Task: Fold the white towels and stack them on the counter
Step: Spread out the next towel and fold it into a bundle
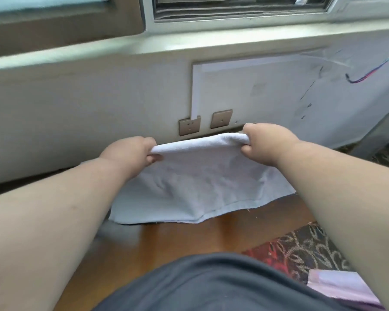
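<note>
A white towel (200,182) hangs doubled over in the air in front of me, its folded edge on top and its two loose hems at the bottom. My left hand (130,153) pinches the left end of the folded edge. My right hand (267,142) grips the right end, slightly higher. The towel hangs above the wooden floor (166,241) and in front of the wall.
A pale ledge (99,50) runs along the wall under a window. Two wall sockets (189,127) sit just behind the towel. A patterned rug (301,250) lies at the lower right, with a pale folded cloth (337,286) at the corner. A coloured cable (368,75) dangles at right.
</note>
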Tool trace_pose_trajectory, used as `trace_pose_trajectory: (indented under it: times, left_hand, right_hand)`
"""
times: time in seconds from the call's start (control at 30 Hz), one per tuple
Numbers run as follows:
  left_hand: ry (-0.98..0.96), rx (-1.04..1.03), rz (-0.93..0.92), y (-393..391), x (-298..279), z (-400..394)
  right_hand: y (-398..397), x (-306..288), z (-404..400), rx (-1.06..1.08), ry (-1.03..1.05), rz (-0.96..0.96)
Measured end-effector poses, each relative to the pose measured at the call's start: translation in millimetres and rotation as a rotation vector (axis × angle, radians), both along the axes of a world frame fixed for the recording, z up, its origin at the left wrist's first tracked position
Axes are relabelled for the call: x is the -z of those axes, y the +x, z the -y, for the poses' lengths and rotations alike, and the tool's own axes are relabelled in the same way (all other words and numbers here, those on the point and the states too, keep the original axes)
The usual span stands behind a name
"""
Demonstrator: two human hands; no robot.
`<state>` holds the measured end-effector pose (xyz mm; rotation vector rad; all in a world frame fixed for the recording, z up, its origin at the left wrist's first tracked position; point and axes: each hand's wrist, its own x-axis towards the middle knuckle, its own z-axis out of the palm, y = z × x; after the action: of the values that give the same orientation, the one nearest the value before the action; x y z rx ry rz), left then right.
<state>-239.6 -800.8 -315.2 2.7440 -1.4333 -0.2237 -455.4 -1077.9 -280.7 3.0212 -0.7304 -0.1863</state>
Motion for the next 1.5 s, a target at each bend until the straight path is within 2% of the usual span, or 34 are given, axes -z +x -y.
trace_pose_trajectory:
  times: [0.2,0.33,0.5,0.73,0.87,1.0,1.3,1.5]
  left_hand:
    - [-0.242,0.027,0.038,-6.4,-60.2,-57.8]
    - [-0.430,-0.062,0.040,-5.7,-95.2,-99.2]
    - [-0.547,-0.136,0.061,-14.1,-124.8,-147.7]
    - [-0.620,-0.343,0.165,-20.3,-149.2,-225.6]
    - [-0.547,-0.461,0.232,-20.6,-150.2,-286.2]
    - [-0.469,-0.583,0.285,-17.0,-147.1,-356.4]
    - [-0.284,-0.627,0.325,36.5,-124.1,-517.1]
    - [0.019,-0.641,0.239,101.7,-77.7,-608.6]
  right_hand:
    - [-12.7,-43.4,-74.0,0.082,-0.027,0.202]
    - [-0.5,-70.0,-126.5,0.084,0.022,0.409]
    - [33.3,-92.0,-194.8,-0.010,0.164,0.594]
    - [88.5,-106.3,-284.6,-0.270,0.344,0.610]
    - [107.8,-100.3,-328.3,-0.385,0.417,0.588]
    - [121.6,-87.0,-373.7,-0.454,0.396,0.548]
    - [177.6,-49.1,-503.2,-0.399,0.367,0.490]
    - [222.2,7.0,-596.1,-0.300,0.416,0.342]
